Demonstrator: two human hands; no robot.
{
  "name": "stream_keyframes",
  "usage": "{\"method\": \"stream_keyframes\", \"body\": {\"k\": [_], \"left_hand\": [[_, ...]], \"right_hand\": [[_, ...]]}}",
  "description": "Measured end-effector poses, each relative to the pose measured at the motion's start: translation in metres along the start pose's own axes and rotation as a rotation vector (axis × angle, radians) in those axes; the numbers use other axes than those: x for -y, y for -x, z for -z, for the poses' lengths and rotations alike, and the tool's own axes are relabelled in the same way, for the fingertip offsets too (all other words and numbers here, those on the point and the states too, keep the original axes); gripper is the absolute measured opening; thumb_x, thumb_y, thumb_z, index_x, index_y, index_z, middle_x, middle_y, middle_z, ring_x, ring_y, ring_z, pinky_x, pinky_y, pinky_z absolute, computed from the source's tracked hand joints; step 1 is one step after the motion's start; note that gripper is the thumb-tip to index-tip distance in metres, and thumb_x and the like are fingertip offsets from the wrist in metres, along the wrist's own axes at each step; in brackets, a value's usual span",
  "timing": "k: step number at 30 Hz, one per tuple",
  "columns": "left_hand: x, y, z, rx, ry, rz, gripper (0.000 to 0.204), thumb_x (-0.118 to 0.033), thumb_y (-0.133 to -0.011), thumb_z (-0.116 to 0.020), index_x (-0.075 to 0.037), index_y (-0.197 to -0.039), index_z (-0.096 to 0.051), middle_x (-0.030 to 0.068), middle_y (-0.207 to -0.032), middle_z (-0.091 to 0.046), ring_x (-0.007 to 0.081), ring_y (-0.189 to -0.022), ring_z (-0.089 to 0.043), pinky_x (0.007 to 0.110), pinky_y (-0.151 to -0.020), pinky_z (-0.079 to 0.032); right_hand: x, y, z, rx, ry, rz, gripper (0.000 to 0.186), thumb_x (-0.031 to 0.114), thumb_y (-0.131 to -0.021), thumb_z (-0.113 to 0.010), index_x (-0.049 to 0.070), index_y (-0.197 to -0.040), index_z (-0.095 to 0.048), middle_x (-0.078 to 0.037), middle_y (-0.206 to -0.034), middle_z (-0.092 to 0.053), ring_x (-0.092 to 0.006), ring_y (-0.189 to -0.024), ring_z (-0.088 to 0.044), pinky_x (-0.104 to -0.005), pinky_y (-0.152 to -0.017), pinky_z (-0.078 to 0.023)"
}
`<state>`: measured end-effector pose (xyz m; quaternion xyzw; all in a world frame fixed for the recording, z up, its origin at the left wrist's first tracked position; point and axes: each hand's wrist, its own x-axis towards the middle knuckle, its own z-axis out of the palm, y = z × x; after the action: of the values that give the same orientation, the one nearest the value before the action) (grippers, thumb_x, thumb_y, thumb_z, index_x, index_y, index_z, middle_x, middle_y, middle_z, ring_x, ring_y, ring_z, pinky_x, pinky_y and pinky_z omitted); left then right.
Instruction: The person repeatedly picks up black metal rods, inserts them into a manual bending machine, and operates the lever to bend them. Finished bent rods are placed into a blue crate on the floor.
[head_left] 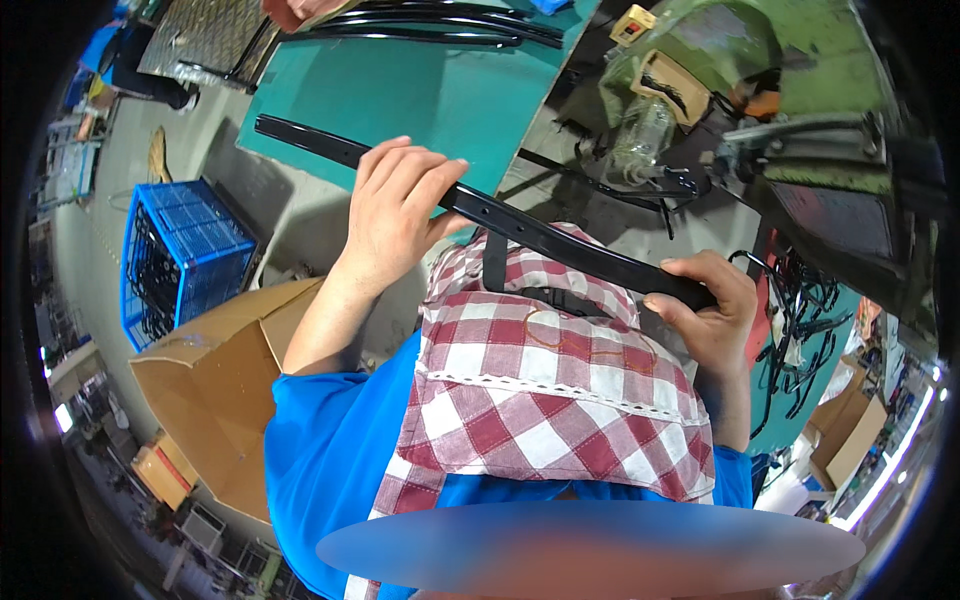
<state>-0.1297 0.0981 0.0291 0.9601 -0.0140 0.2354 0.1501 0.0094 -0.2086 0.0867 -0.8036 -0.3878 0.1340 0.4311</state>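
A long, slightly curved black bar (560, 243) with small holes along its face lies crosswise in front of my checked apron. My left hand (398, 205) wraps round it left of the middle, fingers over the top. Its right end sits in my right hand (712, 305), between thumb and fingers. Beyond my left hand, the bar's free end reaches over the green table (400, 90). Similar glossy black bars (430, 30) lie together at that table's far edge.
To the left stand a blue plastic crate (190, 250) with black parts and an open cardboard box (220, 390). A green machine (830, 200) rises at the right. Black bent parts (800, 320) lie on another green table at right. Someone in dark trousers (140, 65) is at far left.
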Motion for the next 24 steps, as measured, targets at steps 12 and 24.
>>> {"method": "stream_keyframes", "body": {"k": [12, 24], "left_hand": [[0.034, -0.069, -0.042, 0.862, 0.642, -0.011, 0.039, -0.039, -0.082, -0.07, -0.002, -0.093, -0.064, 0.0154, -0.076, -0.063, 0.0356, -0.073, -0.059, 0.041, -0.065, -0.045], [0.033, -0.133, -0.117, 0.984, 0.61, -0.009, 0.028, -0.028, -0.085, -0.068, -0.002, -0.097, -0.068, 0.018, -0.083, -0.066, 0.0339, -0.078, -0.063, 0.039, -0.069, -0.048]], "right_hand": [[-0.027, 0.01, -0.025, -0.171, 0.199, 0.016, 0.032, 0.012, -0.059, -0.085, 0.004, -0.085, -0.068, -0.008, -0.073, -0.063, -0.0225, -0.066, -0.059, -0.0317, -0.059, -0.046], [-0.104, 0.004, -0.015, -0.232, 0.625, -0.109, 0.031, 0.022, -0.071, -0.077, 0.008, -0.097, -0.067, -0.01, -0.091, -0.061, -0.0303, -0.091, -0.056, -0.0394, -0.083, -0.044]]}}
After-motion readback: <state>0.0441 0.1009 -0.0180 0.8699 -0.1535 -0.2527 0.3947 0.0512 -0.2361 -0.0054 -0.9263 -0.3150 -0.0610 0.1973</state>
